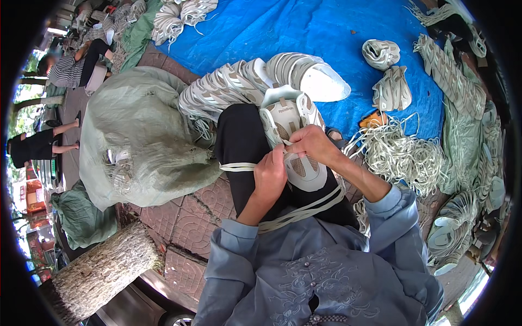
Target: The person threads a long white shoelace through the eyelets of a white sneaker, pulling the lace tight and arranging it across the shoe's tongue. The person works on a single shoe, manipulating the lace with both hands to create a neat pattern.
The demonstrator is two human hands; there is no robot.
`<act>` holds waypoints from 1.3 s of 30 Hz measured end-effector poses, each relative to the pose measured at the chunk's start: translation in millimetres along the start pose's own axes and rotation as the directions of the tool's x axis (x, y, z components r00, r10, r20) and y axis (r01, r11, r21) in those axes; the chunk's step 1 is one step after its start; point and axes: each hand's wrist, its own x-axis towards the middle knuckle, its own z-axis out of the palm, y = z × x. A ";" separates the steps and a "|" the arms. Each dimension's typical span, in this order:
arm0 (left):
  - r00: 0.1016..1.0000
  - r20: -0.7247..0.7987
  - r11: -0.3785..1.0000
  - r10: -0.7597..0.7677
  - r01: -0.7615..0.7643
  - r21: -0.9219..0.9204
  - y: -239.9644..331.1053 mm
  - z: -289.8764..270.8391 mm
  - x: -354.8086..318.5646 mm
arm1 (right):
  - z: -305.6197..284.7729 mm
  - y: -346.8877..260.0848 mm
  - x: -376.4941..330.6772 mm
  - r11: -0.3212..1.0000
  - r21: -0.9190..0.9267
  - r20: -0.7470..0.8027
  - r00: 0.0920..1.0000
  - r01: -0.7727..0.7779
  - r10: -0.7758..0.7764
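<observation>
Beyond the shoe in your hands spreads the blue tarp [244, 32], the biggest thing around you. To the shoe's left bulges a pale green woven sack [136, 130], wrinkled and full. Farther off, to the left of the shoe and nearer your body side, a rough tree trunk [109, 263] slants across the paving. Just beyond the shoe, and reaching out to its left, a curved row of nested shoe uppers [231, 87] lies in white and beige. Well to the shoe's right you have a tangled heap of white laces [408, 155]. Between the shoe and your body, a few long loose laces [310, 208] run across your lap.

The shoe [285, 115] itself, white and grey with beige mesh, rests on your black-trousered legs, its toe toward you. Your left hand [270, 175] is at the shoe's near left side, fingers curled, thumb and forefinger pinched at the eyelets. Your right hand [315, 145] comes over the shoe from its right, fingertips closed and meeting the left ones. Right of the shoe, an orange object [374, 119] touches the heap. Smallest is the short bit of lace [286, 142] gripped between your fingertips over the shoe's opening.
</observation>
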 end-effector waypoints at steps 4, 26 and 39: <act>0.989 0.149 0.997 -0.001 -0.010 0.073 -5.8 -1.4 3.6 | -3.4 -2.7 0.0 0.998 0.035 0.045 0.997 -0.059 0.058; 0.626 0.772 0.981 -0.113 0.193 -0.013 -21.2 -36.3 47.6 | -15.9 10.0 -20.0 0.963 -0.061 -0.077 0.960 0.263 -0.268; 0.301 0.892 0.879 -0.337 0.441 0.183 -24.0 -20.7 68.2 | -21.3 20.4 -24.4 0.867 -0.311 -0.175 0.873 0.389 -0.455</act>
